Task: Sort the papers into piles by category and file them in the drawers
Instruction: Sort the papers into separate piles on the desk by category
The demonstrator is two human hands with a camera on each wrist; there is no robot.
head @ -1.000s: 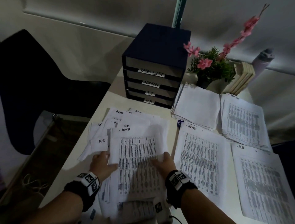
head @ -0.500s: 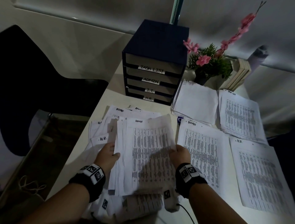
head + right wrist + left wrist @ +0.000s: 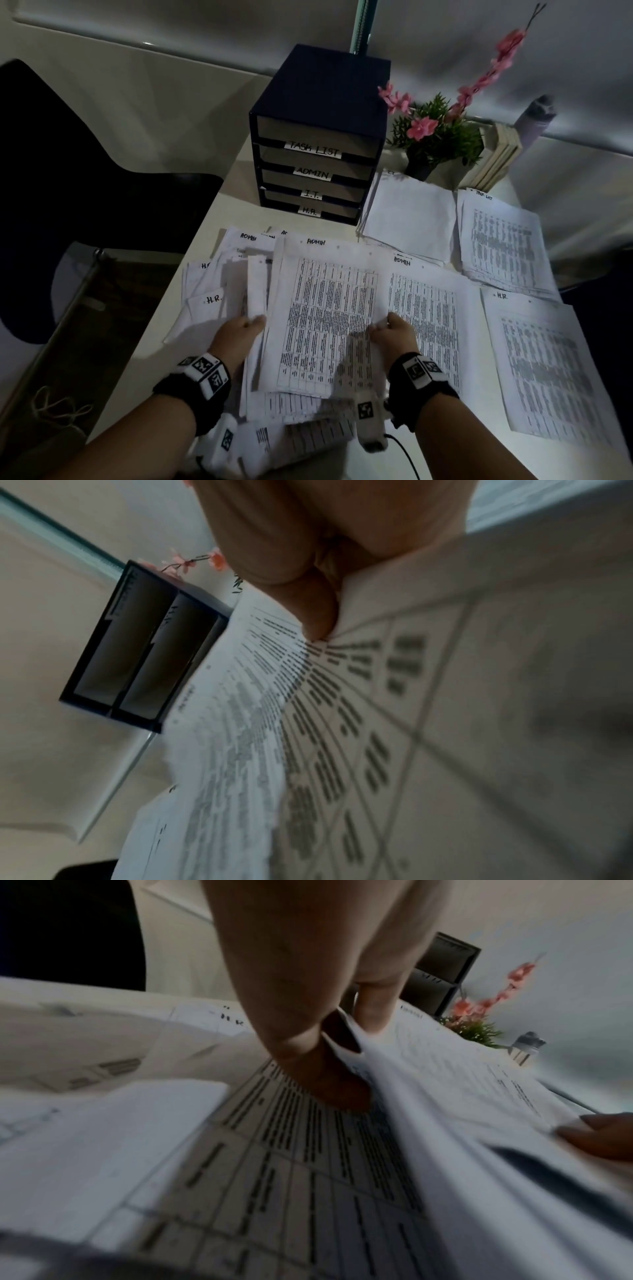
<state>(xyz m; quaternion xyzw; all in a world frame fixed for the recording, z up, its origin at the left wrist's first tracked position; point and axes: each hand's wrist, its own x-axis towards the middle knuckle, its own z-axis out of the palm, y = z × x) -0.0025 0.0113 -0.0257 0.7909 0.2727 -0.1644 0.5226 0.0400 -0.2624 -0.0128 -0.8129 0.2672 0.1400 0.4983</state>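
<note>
An ADMIN sheet (image 3: 325, 318) with printed tables is raised above the unsorted heap (image 3: 219, 274) on the white desk. My right hand (image 3: 390, 330) pinches its right edge, thumb on top (image 3: 318, 620). My left hand (image 3: 239, 334) grips several sheets (image 3: 394, 1069) at the heap's left side. To the right lie sorted piles: ADMIN (image 3: 428, 308), H.R. (image 3: 548, 363), TASK LIST (image 3: 500, 240) and a blank-faced pile (image 3: 411, 216). The dark blue drawer unit (image 3: 318, 144), labelled TASK LIST, ADMIN, I.T., H.R., stands behind with all its drawers closed.
A potted plant with pink flowers (image 3: 438, 137), a few books (image 3: 496, 157) and a grey bottle (image 3: 537, 113) stand at the back right. A black chair (image 3: 85, 164) is left of the desk. The desk edge (image 3: 164, 308) runs along the left.
Both hands have lifted the top ADMIN sheet off the heap and carried it rightward and up, toward the ADMIN pile. The left hand now holds a lifted bundle of sheets.
</note>
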